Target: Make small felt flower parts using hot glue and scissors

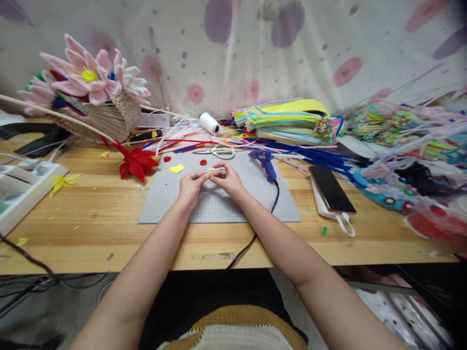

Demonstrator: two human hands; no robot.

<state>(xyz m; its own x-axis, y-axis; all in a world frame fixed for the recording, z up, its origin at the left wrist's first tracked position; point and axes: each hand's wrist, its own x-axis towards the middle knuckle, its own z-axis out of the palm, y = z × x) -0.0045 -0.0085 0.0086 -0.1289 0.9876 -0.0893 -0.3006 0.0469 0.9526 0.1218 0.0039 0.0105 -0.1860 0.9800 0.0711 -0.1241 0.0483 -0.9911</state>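
Note:
Over the grey cutting mat (219, 209), my left hand (192, 187) and my right hand (228, 180) meet, fingertips pinched together. Between them is a small thin pale, yellowish piece (215, 169), too small to make out. Just behind the hands lie scissors (223, 153) with pale handles and a red round piece (203, 162). Another red piece (167, 159) and a yellow scrap (177, 169) are to the left. A blue glue gun (268, 167) rests on the mat to the right, its black cable running past my right forearm.
A red flower (136, 163) on a long stem and a basket (118, 116) of pink flowers stand left. Bundled pipe cleaners (288, 121) and a white thread spool (209, 123) lie behind. A phone (332, 189) is right; a white power strip (25, 189) is far left.

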